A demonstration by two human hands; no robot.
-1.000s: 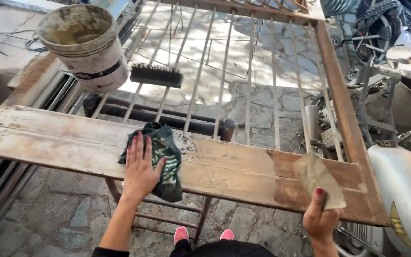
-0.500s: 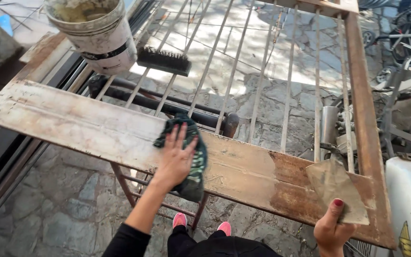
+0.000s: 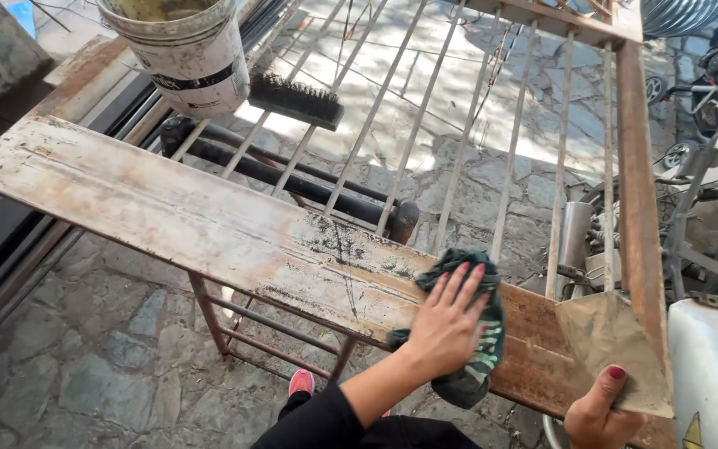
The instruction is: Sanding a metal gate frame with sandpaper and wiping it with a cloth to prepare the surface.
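rag [image 3: 469, 333] lies on the rusty right part of the panel [image 3: 209, 224] under the flat left hand [image 3: 446, 324], right hand [image 3: 600, 411] pinching sandpaper [image 3: 612, 353], pale left stretch looking wiped, brown right end seemingly left.

**Hands: both engaged, arms reaching forward**

Left hand [image 3: 446, 324] — palm down, fingers spread and extended, pressed flat; forearm bare, running back from the wrist to a dark sleeve at the elbow. Right hand [image 3: 602, 409] — low at the frame edge, thumb raised with a red-painted nail, fingers curled underneath and mostly hidden. The hands sit near each other, not touching.
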